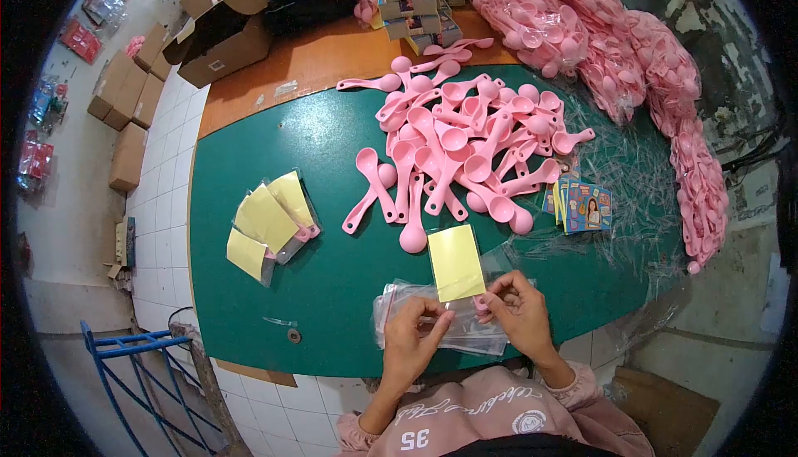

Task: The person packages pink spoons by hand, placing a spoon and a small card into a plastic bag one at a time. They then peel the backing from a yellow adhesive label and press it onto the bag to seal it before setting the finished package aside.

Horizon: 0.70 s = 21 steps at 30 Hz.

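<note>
Just beyond left grip and right grip extends a yellow card.

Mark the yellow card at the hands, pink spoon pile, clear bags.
Yellow card (pixel 455 264), head view: middle of face.
Pink spoon pile (pixel 454 139), head view: central bowl.
Clear bags (pixel 474 337), head view: top surface.

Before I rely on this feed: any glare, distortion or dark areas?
Head view: strong fisheye bending, corners black; pale glare on the table, toward its far left; shiny highlights on the clear bags; the yellow card looks fairly sharp.
</note>
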### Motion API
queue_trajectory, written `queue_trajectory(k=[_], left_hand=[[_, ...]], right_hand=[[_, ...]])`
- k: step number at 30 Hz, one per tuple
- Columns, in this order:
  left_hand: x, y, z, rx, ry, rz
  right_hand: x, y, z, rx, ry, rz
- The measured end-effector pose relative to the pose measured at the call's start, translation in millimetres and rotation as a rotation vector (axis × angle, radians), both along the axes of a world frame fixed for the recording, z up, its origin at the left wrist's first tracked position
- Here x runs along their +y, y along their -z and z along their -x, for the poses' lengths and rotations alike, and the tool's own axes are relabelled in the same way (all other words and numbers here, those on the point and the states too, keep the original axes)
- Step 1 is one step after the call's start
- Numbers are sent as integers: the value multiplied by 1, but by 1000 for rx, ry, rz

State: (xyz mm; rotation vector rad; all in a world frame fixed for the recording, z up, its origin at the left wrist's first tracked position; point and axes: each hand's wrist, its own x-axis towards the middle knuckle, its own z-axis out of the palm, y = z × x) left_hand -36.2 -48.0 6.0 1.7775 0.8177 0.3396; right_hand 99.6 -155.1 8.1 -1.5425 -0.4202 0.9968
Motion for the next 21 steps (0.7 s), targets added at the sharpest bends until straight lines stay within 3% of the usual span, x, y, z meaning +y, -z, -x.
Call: queue_trajectory(k=[2,5,8,14,20,21], left_hand=[[-3,-6,-6,-96,-191,215],[-4,0,-4,-134,-238,281],[-2,-4,-1,6,-142,223],[-1,-8,-4,-34,-90,176],[15,-35,9,4,-58,135],[24,-36,20,-54,-126,59]], right_hand=[[2,0,2,4,40,5],[2,2,4,11,116,-47],[1,5,4,-14,76,-29],[4,0,6,-46,95,-40],[9,-21,-13,-407,-152,159],[14,-20,-22,-668,-152,136]])
